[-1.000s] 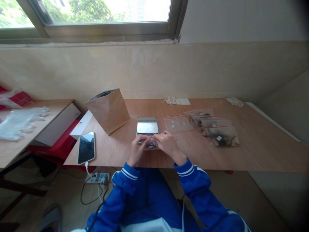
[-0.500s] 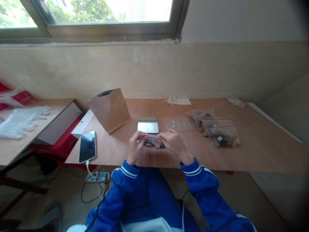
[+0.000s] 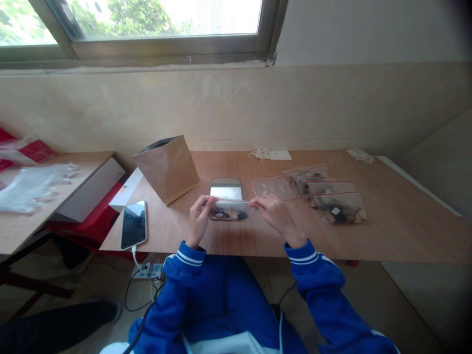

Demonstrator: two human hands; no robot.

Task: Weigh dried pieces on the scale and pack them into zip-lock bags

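A clear zip bag (image 3: pixel 233 211) with a red seal line hangs between my two hands, stretched along its top edge. Dark and tan pieces and a small white square show inside it. My left hand (image 3: pixel 201 216) pinches the bag's upper left corner, and the upper right corner is pinched by my right hand (image 3: pixel 275 214). Just behind the bag lies a flat grey and silver device with a shiny top (image 3: pixel 225 188), partly covered by the bag.
Several filled zip bags (image 3: pixel 341 204) overlap on the right, beside a flatter clear bag (image 3: pixel 275 187). An open brown paper bag (image 3: pixel 167 169) stands at left, near a phone (image 3: pixel 133 223) on a charging cable. A pale cluster (image 3: pixel 261 154) lies by the wall.
My hands have moved apart, pulling the zip bag's top edge straight, so more of the bag shows. At lower left, another person's dark-clothed leg has come further into view.
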